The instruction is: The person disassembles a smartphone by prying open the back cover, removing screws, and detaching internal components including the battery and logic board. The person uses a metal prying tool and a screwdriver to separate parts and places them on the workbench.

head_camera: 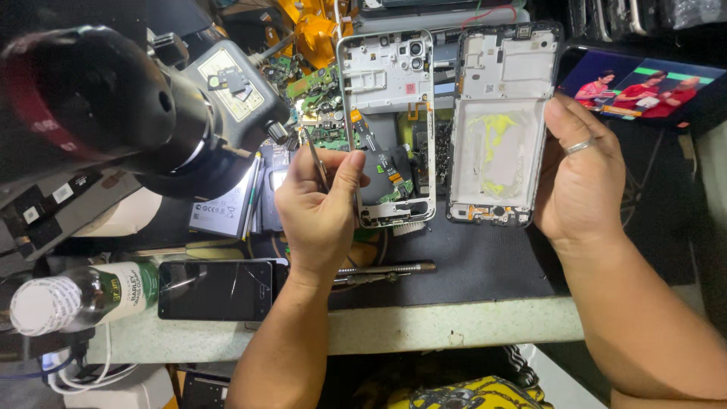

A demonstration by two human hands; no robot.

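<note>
My left hand (318, 204) is closed on thin metal tweezers (314, 155), their tip pointing up toward a green circuit board (329, 136), and it rests against the left edge of an opened phone frame (386, 83) with a flex cable (382, 159) inside. My right hand (579, 174), a ring on one finger, grips the right edge of a second opened phone shell (496, 121), which shows yellow adhesive remains in its battery bay. Both phones lie side by side on a dark work mat (485, 265).
A microscope head (113, 106) looms at upper left. A cracked dark phone (216, 290), a bottle (76, 295), a battery (223, 204) and a metal tool (386, 269) lie near the bench's front edge (424, 326). A screen with video (640, 87) sits at upper right. Parts clutter the back.
</note>
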